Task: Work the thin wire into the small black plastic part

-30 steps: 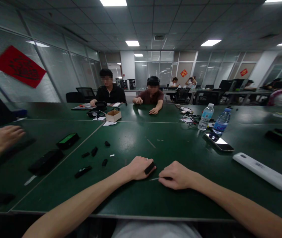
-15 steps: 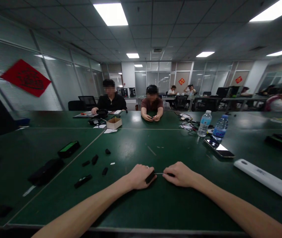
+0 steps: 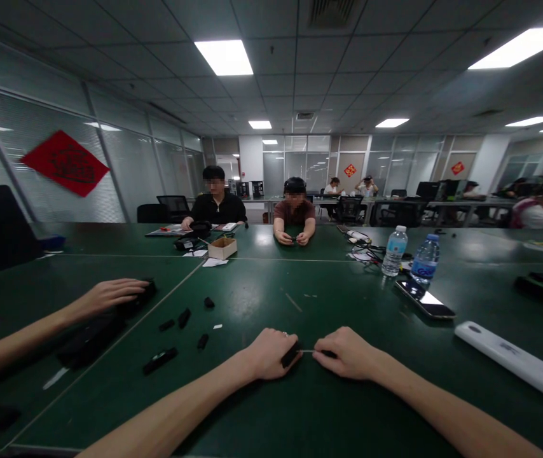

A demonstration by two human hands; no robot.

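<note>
Left hand (image 3: 266,353) pinches a small black piece (image 3: 290,354); right hand (image 3: 345,353) is closed on a thin pin (image 3: 307,350) whose tip meets that piece. Both hands rest near the front edge of the green table (image 3: 262,413). Loose black parts (image 3: 184,317) lie to the left, and a co-worker's hand (image 3: 109,294) is farther left.

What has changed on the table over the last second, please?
The right hand raised its thin tool to the small black part pinched in the left hand. A co-worker's hand reached in from the left onto a black device. The loose black pieces, bottles and phone stayed put.
</note>
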